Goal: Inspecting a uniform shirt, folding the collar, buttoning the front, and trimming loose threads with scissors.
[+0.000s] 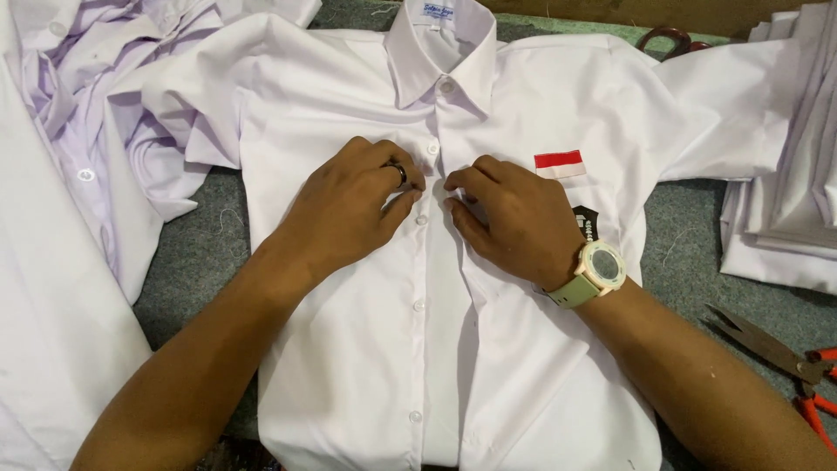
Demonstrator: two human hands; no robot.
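A grey felt work surface under soft, even light

The grey felt-like surface [196,253] shows loose threads here and there. A brown edge [628,13] runs along the top beyond a strip of green. White garments lie heaped at the left [61,262], and a folded white stack [785,218] sits at the right.

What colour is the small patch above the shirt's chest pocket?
The patch is red over white, clearest in the head view.

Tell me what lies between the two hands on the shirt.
In the head view, only the white shirt's button placket lies between the left hand and right hand.
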